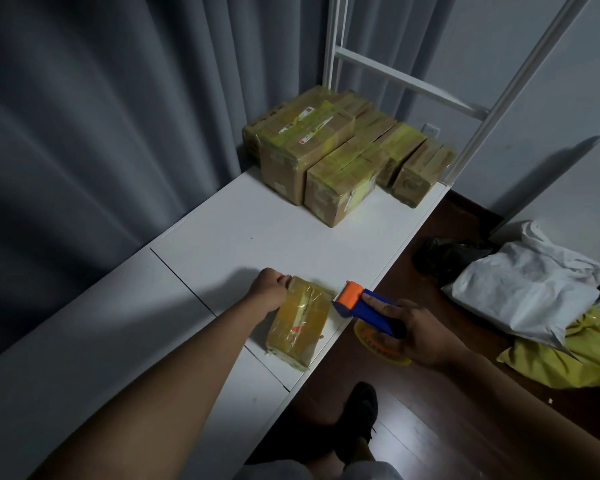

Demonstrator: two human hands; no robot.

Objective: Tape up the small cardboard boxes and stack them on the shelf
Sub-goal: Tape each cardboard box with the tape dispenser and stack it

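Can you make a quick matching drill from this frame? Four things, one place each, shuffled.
Things:
1. small box
2. tape dispenser
3. taped boxes
4. white bag

Places:
A. on the floor, right of the table
B. far end of the table, grouped together
C. held in the right hand
D. near table edge, left hand gripping its far end

Pairs: 1-D, 2-C, 3-B, 4-A
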